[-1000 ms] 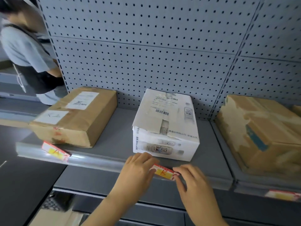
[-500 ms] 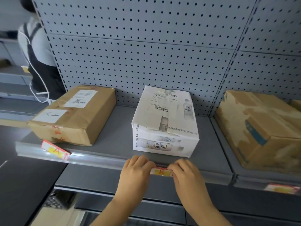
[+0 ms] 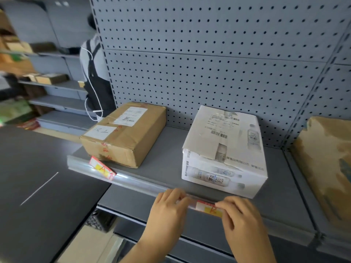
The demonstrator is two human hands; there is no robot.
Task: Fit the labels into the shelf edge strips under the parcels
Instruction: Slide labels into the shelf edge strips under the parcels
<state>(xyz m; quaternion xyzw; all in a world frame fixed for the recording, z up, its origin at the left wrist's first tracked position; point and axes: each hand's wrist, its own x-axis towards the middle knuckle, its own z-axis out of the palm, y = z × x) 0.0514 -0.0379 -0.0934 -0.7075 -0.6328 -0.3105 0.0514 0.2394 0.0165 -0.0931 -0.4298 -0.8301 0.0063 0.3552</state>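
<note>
A red, white and yellow label [image 3: 206, 207] lies along the clear shelf edge strip [image 3: 140, 184], just below the white parcel [image 3: 225, 150]. My left hand [image 3: 169, 209] pinches the label's left end and my right hand [image 3: 242, 219] presses its right end; both sets of fingertips rest on the strip. A second label [image 3: 101, 168] sits tilted in the strip under the brown cardboard parcel [image 3: 124, 132] at the left. Whether the held label sits fully inside the strip is unclear.
A torn brown parcel [image 3: 326, 166] stands on the neighbouring shelf at right. Grey pegboard [image 3: 209, 69] backs the shelf. A person with a dark bag [image 3: 95, 76] stands behind at left, near other shelves with boxes. A dark surface [image 3: 38, 186] lies left of me.
The label has gone from tilted above the strip to lying along it. My hands spread slightly apart at its ends. The view has swung left, and the person behind moved rightward.
</note>
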